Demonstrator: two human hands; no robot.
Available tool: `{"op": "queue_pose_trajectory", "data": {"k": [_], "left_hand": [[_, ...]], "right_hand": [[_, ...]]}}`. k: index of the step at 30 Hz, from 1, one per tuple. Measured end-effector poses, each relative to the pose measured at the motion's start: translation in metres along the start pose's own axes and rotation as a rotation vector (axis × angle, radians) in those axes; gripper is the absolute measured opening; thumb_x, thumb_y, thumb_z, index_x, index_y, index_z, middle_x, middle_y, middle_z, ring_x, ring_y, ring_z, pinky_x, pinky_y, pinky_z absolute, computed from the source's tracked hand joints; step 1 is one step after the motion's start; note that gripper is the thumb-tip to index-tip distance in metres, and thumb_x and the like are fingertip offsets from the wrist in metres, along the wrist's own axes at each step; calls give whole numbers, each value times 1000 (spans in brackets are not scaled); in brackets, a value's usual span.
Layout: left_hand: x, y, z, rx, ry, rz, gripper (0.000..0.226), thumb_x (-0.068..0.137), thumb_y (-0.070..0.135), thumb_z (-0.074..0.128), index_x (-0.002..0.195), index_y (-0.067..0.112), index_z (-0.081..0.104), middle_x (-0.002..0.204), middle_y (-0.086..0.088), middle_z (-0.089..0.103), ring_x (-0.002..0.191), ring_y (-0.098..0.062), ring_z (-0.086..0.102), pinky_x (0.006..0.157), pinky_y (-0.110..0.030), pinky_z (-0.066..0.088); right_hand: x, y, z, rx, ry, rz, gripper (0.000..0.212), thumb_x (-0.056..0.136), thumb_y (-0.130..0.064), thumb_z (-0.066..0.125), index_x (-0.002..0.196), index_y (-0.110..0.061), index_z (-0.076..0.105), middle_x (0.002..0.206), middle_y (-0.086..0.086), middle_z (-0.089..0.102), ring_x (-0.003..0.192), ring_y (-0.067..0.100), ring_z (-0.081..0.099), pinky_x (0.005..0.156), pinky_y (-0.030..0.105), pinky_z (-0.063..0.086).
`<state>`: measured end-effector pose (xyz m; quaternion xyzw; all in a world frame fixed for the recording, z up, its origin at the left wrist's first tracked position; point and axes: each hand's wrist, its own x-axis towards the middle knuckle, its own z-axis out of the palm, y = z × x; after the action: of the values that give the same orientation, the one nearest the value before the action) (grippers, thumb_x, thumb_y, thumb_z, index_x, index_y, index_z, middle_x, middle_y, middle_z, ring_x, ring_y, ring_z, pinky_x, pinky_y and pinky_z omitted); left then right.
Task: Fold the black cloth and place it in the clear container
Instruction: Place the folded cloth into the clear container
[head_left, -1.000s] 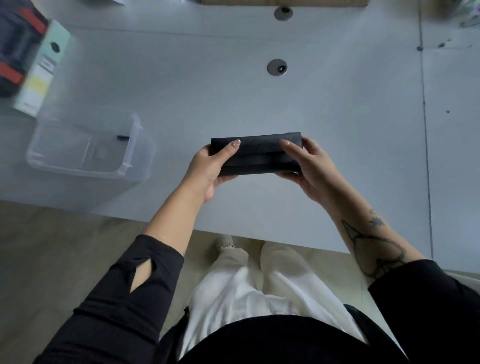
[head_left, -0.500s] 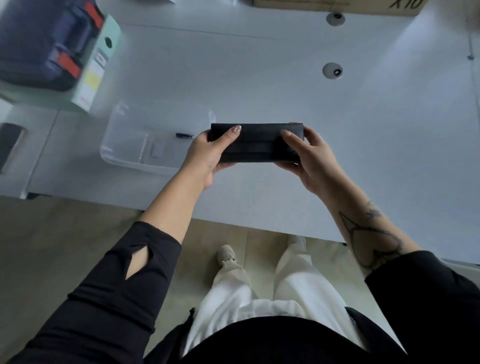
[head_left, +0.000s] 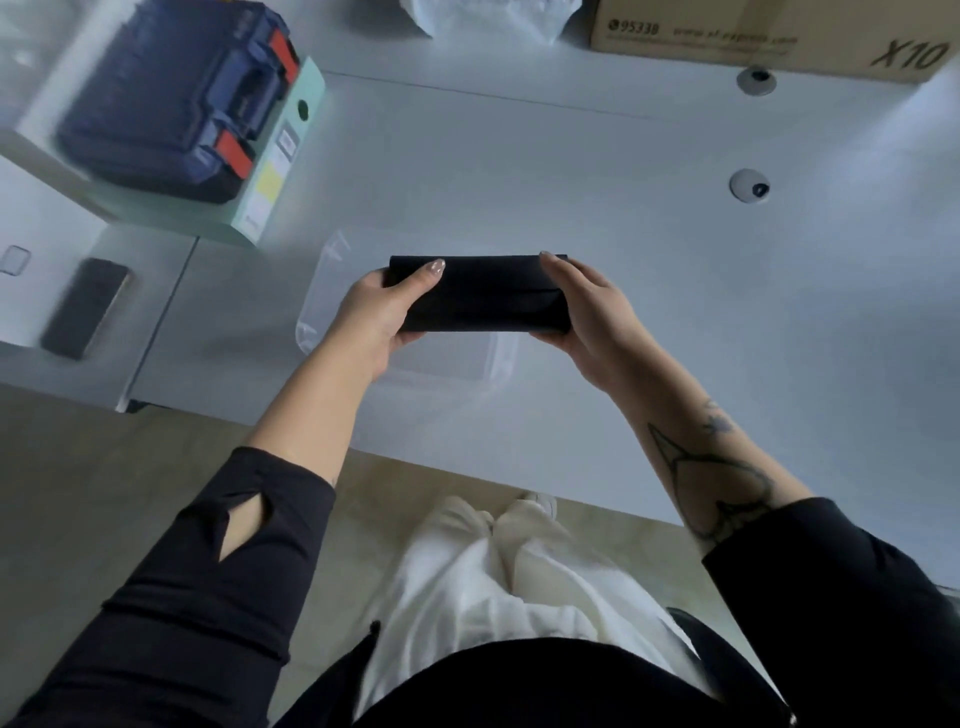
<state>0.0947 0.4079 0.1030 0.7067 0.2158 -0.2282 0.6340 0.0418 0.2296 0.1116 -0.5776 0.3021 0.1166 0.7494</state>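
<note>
Since the earlier frame the clear container (head_left: 332, 291) has come from out beyond the left hand (head_left: 375, 321) to lie directly beneath the grip, and the blue case (head_left: 171, 98) and cardboard box (head_left: 769, 31) have come further into view. The black cloth (head_left: 480, 293), folded into a flat narrow bar, lies level between the two hands, held above the container and not yet in it. The left hand clamps one end, thumb across the top and fingers curled under. The right hand (head_left: 597, 317) clamps the other end the same way. Under the grip lies the pale table (head_left: 571, 171). Out past the left hand a dark phone (head_left: 83, 306) lies flat; the case sits beyond it.
</note>
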Motion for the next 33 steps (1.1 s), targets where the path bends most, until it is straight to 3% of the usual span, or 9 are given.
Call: {"op": "queue_pose_trajectory", "data": {"k": [5, 8, 11, 15, 20, 24, 27, 30, 33], "left_hand": [[27, 8, -34, 62, 63, -36, 18, 83, 32, 67, 94, 21, 59, 89, 4, 64, 89, -16, 60, 65, -25, 47], [46, 14, -49, 152, 27, -131, 39, 83, 40, 63, 115, 16, 58, 107, -1, 64, 92, -16, 59, 60, -25, 43], [61, 15, -58, 250, -50, -265, 67, 75, 53, 62, 129, 16, 52, 128, -3, 59, 113, -23, 56, 79, -32, 45], [72, 9, -59, 353, -208, -349, 71, 77, 54, 60, 137, 18, 46, 143, -2, 48, 130, -26, 45, 99, -43, 34], [74, 7, -62, 448, -328, -402, 71, 82, 51, 59, 142, 18, 39, 151, -3, 37, 137, -27, 36, 106, -46, 31], [77, 9, -64, 383, -405, -461, 67, 77, 51, 63, 135, 20, 49, 137, -3, 54, 120, -24, 54, 95, -38, 45], [83, 17, -68, 334, -451, -423, 85, 62, 53, 67, 138, 22, 46, 148, 0, 45, 136, -23, 41, 113, -45, 30], [75, 38, -78, 258, -494, -355, 70, 85, 41, 60, 146, 17, 35, 158, -1, 28, 146, -24, 23, 115, -50, 22], [73, 57, -103, 219, -445, -254, 44, 94, 30, 51, 137, 17, 45, 145, -9, 46, 129, -22, 48, 103, -43, 38]], "right_hand": [[15, -1, 42, -87, -4, 32, 15, 93, -31, 50, 102, -20, 57, 88, -7, 57, 83, 7, 55, 89, 36, 49], [28, 2, 61, -190, 25, 88, 31, 90, -37, 51, 114, -18, 56, 99, -4, 58, 100, 15, 55, 97, 41, 47], [36, 8, 76, -255, 121, 197, 40, 87, -44, 51, 119, -19, 55, 120, 3, 55, 116, 24, 51, 101, 46, 45], [47, 19, 90, -265, 222, 328, 42, 89, -43, 50, 121, -15, 51, 122, 7, 47, 114, 27, 46, 103, 44, 41], [53, 31, 100, -282, 285, 432, 66, 86, -48, 50, 141, -15, 36, 136, 3, 42, 125, 29, 40, 103, 47, 36], [53, 31, 101, -304, 270, 465, 68, 89, -50, 46, 143, -11, 34, 149, 7, 34, 138, 31, 32, 108, 51, 32], [52, 24, 95, -270, 273, 434, 72, 87, -52, 48, 147, -18, 28, 150, 5, 33, 136, 30, 34, 104, 50, 35], [43, 11, 86, -201, 261, 352, 62, 90, -44, 52, 143, -16, 37, 145, 5, 42, 132, 25, 42, 104, 47, 37], [28, -4, 73, -128, 236, 261, 39, 91, -40, 51, 123, -18, 56, 130, 4, 60, 111, 20, 59, 95, 41, 44]]}}
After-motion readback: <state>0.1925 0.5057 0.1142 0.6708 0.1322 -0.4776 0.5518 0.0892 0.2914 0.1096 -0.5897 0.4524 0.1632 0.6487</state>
